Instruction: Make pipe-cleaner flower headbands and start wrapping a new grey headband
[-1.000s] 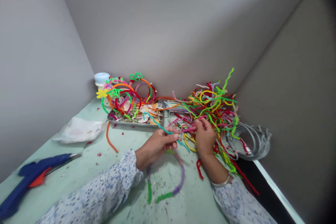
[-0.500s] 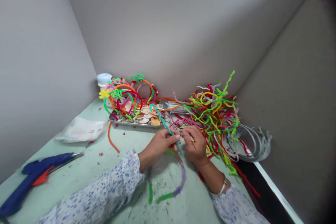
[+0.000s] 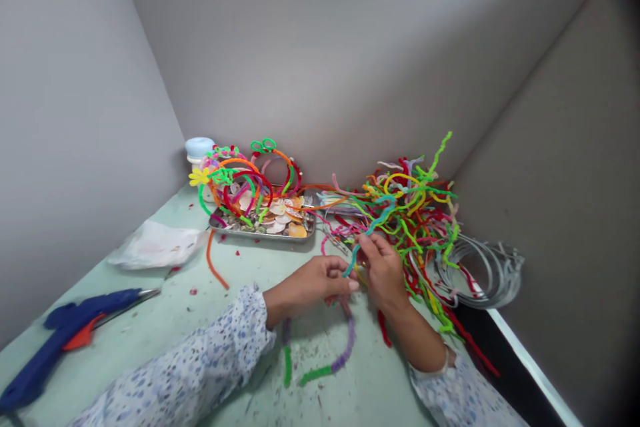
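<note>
A wavy turquoise pipe cleaner (image 3: 381,219) runs between my two hands, its curled end up and to the right. My left hand (image 3: 317,283) pinches its lower end between thumb and fingers. Higher up, my right hand (image 3: 383,270) has its fingers closed on the same strand. Just below my hands, a headband wrapped in purple and green (image 3: 345,350) lies on the table with its ends toward me; its top is partly hidden by my left hand. A bit of yellow strand shows between the hands.
A metal tray (image 3: 270,236) of shells and finished headbands stands at the back. Right of it lies a tangled heap of pipe cleaners (image 3: 410,227), beside coiled grey bands (image 3: 493,277). A blue glue gun (image 3: 75,327), a plastic bag (image 3: 157,245) and a white jar (image 3: 199,148) are at left.
The turquoise strand has swung from leaning left to leaning right. My right hand has moved right and is now closed on it; my left hand has dropped slightly.
</note>
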